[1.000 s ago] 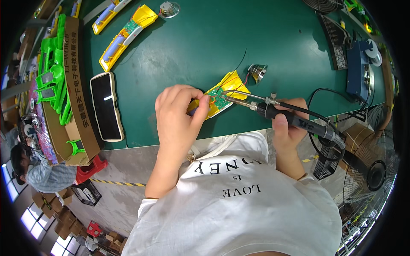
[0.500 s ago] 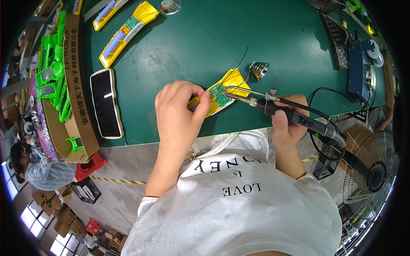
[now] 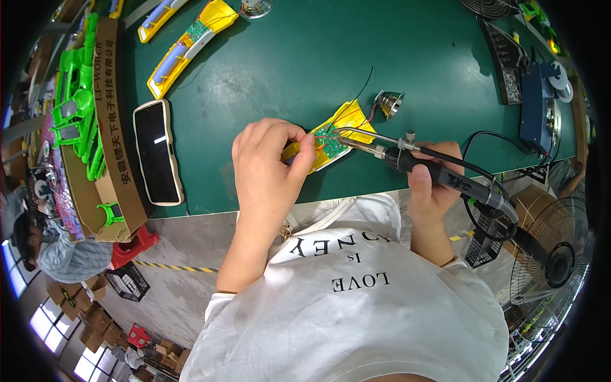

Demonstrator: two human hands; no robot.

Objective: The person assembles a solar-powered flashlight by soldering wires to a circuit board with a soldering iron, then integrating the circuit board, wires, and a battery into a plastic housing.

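My left hand is closed over the near-left end of a yellow plastic housing, with thumb and forefinger pinching a thin red wire. Inside the housing lies a green circuit board. My right hand grips a black soldering iron like a pen. Its metal tip and the thin curved tube above it reach to the board near my left fingertips. Whether the tip touches the board I cannot tell. A silver reflector lamp cup lies just beyond, with a red wire running toward the housing.
A similar yellow housing with a blue battery lies far left on the green table. A phone and a carton of green frames stand left. Right are a blue soldering station and a fan.
The soldering iron and my right hand have shifted very slightly to the right. My left hand keeps its pinch, and the housing stays nearly in place.
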